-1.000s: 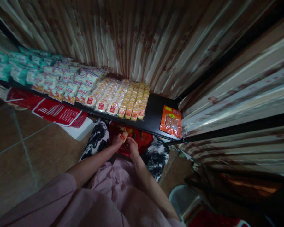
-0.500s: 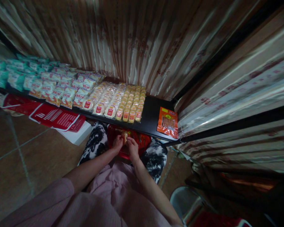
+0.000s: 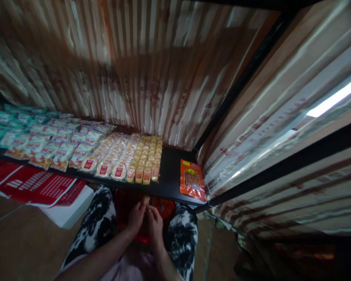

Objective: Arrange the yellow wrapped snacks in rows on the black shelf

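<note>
Both of my hands meet over a red basket (image 3: pixel 125 207) that rests between my knees. My left hand (image 3: pixel 136 217) and my right hand (image 3: pixel 155 222) are closed together on one small yellow snack packet (image 3: pixel 146 200), held just below the front edge of a black shelf (image 3: pixel 171 179). On the shelf lie rows of the same yellow packets (image 3: pixel 144 162), then round clear-wrapped cakes (image 3: pixel 112 160) to their left. An orange packet (image 3: pixel 192 184) lies alone at the shelf's right end.
Further left the shelf carries red-and-white packets (image 3: pixel 61 146) and green ones (image 3: pixel 0 128). Red perforated basket lids (image 3: pixel 32 187) and a white box (image 3: pixel 67 212) sit on the floor at left. Plastic-covered panels (image 3: pixel 280 136) wall in the back and right.
The view has tilted up and the shelf now sits lower in the frame. My hands have stayed together on the packet and lifted slightly toward the shelf edge.
</note>
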{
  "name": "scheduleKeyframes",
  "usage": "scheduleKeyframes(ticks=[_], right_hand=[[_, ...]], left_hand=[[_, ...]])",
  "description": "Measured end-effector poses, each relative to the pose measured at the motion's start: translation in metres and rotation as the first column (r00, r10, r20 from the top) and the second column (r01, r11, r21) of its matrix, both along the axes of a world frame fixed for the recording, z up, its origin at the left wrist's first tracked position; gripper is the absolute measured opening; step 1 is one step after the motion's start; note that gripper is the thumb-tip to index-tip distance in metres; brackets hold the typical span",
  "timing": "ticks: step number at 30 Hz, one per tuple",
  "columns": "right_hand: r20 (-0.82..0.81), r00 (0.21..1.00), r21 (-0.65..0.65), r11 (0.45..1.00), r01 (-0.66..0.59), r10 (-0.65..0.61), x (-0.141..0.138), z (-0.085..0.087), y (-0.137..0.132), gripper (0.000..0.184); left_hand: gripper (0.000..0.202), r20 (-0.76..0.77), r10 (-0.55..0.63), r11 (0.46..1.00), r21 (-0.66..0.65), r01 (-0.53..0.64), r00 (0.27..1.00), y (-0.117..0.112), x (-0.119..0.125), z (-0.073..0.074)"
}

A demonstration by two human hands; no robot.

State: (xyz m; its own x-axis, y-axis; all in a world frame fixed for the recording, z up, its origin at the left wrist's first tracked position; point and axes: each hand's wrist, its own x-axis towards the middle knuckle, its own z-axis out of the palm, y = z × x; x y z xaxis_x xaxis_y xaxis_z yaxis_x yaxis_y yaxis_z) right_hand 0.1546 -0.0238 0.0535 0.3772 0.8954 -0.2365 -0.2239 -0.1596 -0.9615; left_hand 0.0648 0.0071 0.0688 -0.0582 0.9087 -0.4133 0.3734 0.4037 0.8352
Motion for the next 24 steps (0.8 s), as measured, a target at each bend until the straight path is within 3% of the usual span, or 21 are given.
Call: scheduleKeyframes(ticks=[6,11,14,18,24], right_hand=[[0.185,0.983,0.097,0.995,-0.030,0.012,0.013,0.014,0.001,0.040],[0.260,0.960,0.120,0.983,-0.136,0.101,0.028,0.015,-0.005,0.044],[0.301,0.946,0.137,0.976,-0.169,0.122,0.036,0.022,-0.008,0.042],[0.352,0.928,0.177,0.965,-0.193,0.121,0.047,0.039,-0.009,0.038],[0.321,0.938,0.197,0.959,-0.204,0.133,0.064,0.058,-0.003,0.030]], left_hand=[[0.029,0.176,0.103,0.995,-0.017,-0.102,0.979,0.002,0.010,0.005],[0.036,0.286,0.212,0.977,-0.089,-0.194,0.934,-0.005,0.016,0.006],[0.043,0.335,0.254,0.967,-0.109,-0.230,0.907,-0.009,0.024,0.017],[0.057,0.386,0.232,0.973,-0.103,-0.208,0.893,-0.013,0.035,0.040],[0.059,0.432,0.085,0.985,0.100,-0.141,0.898,-0.004,0.049,0.057]])
